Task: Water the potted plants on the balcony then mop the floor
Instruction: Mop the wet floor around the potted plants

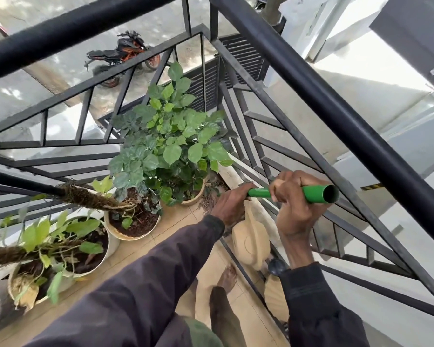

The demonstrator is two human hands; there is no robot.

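Both my hands grip a green mop handle (316,194) that points up toward me. My right hand (296,204) holds it near its open top end; my left hand (229,205) wraps it lower down. The mop head is hidden behind my hands. A beige watering can (251,242) sits on the tiled balcony floor (176,229) under my hands, by the railing. A leafy green plant (171,144) grows in a pot in the corner. A second pot (133,221) with dark soil and a third pot (85,249) with pale leaves stand in a row to the left.
A black metal railing (298,78) encloses the narrow balcony on the left, far and right sides. My bare foot (227,278) stands on the tiles beside the watering can. A motorcycle (123,56) is parked on the street far below.
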